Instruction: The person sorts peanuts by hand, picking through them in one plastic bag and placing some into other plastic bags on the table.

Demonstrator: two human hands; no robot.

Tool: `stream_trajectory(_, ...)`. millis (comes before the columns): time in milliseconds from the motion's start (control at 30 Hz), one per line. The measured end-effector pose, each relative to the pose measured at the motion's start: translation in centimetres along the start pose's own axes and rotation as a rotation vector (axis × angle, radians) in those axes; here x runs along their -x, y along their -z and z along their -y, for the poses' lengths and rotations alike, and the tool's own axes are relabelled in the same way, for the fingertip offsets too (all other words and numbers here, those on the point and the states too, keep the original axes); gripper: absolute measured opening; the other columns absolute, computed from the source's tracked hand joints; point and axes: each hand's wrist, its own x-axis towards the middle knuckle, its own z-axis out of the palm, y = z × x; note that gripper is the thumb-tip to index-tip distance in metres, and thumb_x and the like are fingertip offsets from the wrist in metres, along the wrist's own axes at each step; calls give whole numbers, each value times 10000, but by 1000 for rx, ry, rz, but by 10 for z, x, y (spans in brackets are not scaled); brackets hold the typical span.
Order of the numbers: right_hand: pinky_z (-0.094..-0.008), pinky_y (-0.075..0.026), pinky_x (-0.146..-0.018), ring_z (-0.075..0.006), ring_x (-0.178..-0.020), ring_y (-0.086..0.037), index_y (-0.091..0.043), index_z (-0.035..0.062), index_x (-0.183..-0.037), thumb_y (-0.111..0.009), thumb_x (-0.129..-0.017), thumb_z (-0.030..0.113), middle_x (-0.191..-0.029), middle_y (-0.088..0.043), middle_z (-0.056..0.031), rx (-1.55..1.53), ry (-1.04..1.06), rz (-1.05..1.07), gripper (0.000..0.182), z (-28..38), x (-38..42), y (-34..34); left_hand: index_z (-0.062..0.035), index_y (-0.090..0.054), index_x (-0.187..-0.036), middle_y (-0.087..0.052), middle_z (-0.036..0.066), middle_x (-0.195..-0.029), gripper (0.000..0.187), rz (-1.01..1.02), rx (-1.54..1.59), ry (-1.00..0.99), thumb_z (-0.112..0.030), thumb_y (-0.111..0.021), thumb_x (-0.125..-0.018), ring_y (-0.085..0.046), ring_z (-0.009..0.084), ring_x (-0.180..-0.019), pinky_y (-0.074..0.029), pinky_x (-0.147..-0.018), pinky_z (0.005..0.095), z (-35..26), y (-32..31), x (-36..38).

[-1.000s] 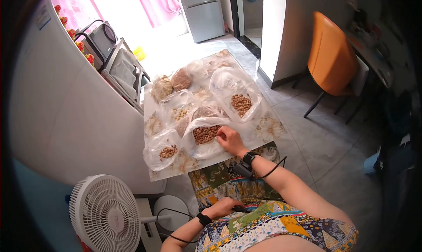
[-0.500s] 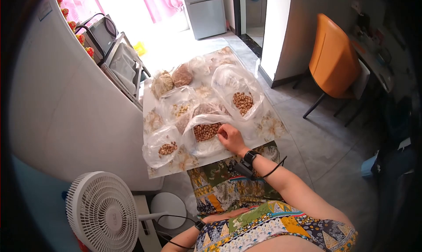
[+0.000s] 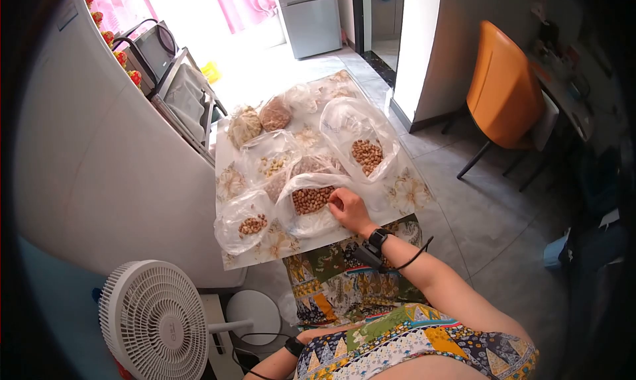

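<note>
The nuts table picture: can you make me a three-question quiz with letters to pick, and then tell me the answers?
1. Where is the right hand?
A. on the fan
B. at the open bag of peanuts
C. on the chair

2. What colour is the chair?
A. orange
B. green
C. white

3. How is the nearest bag of peanuts?
A. tied shut
B. empty
C. open, with nuts showing

Answers: 1 B, the fingers rest at the bag's rim beside the nuts. 2 A, its back is plain orange. 3 C, the plastic mouth gapes and brown nuts lie inside.
</note>
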Motion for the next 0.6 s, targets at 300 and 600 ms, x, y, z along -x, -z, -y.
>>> stream_trajectory(300, -371, -551, -696, -257, -744, -683, -608, 34, -920, -703, -856, 65, -854, -642, -107, -17, -14, 1, 119, 4, -1, 2, -139, -463, -1548, -528, 128, -1524, 616, -50, 85, -10, -458, -574, -1034, -525, 302, -1376, -420, -1131, 450, 13, -9, 21)
stream_trajectory(600, -321, -531, -636, -187, -665, -643, -631, 27, -925, -727, -863, 66, -817, -636, -81, -7, 43, -32, 121, -4, -1, -2, -134, -468, -1543, -524, 127, -1524, 612, -12, 85, -52, -460, -573, -1036, -519, 295, -1380, -416, -1136, 449, 11, -3, 6)
